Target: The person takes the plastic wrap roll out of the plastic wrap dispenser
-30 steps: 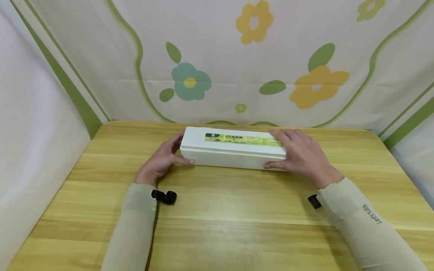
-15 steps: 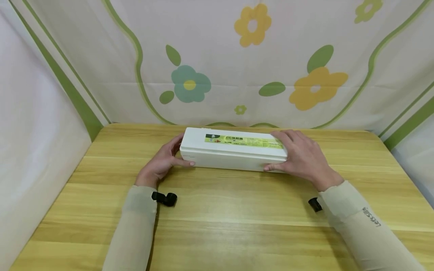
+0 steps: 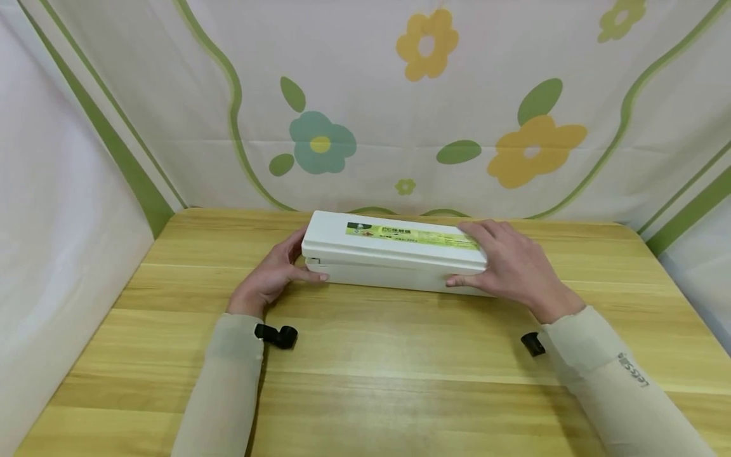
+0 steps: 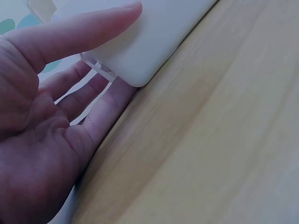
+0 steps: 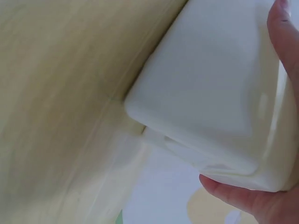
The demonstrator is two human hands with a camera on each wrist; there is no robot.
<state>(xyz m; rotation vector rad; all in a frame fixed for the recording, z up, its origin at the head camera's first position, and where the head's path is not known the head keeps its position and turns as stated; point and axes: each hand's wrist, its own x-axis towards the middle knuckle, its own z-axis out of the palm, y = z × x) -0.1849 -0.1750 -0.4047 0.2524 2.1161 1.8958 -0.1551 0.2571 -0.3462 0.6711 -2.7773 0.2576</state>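
A long white cling film box [image 3: 388, 275] with a yellow-green label [image 3: 411, 235] on its lid [image 3: 328, 230] rests near the table's back edge. At its left end, a narrow gap shows between the lid and the base. My left hand [image 3: 273, 270] holds that end, thumb on the front face and fingers behind; the left wrist view shows the thumb [image 4: 88, 35] pressed to the white side. Over the right end, my right hand [image 3: 516, 270] grips lid and base together, its thumb [image 5: 285, 42] along the front. The box's inside is hidden.
A wood-grain table [image 3: 365, 362] spreads out in front of the box. Behind it hangs a flowered curtain [image 3: 377, 95], close to the back edge. Each sleeve has a small black camera mount [image 3: 280, 336] at the wrist.
The lid's left end has risen slightly off the base, opening a thin gap there. Both hands have kept their places at the two ends.
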